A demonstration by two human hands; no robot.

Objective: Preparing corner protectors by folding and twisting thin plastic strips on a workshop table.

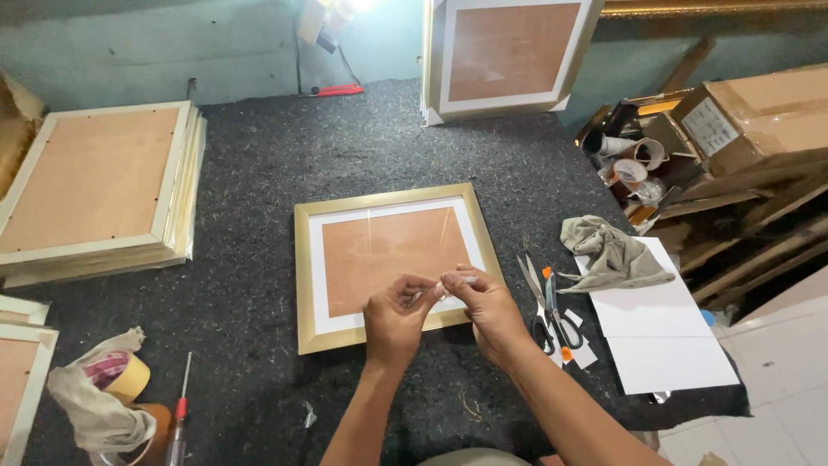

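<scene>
Head view. Gold frame lies flat on the grey felt bench, white mat and brown backing showing under the glazing. Both hands work over its lower right corner.

Left hand: fingers pinched narrow on one end of a small clear strip, probably tape or film; too small to tell which. Right hand: thumb and forefinger pinched on the other end. Strip is held just above the frame's bottom rail, not yet pressed down as far as I can tell.

Judgement on doing this step well: keep the strip taut between the two pinches so it does not curl or stick to itself; hold it by its ends only, to leave no prints on the glazing; line it up with the rail edge before lowering.

Nearby: scissors just right of the frame, rag on white sheets, frame stack at left, screwdriver lower left.
</scene>
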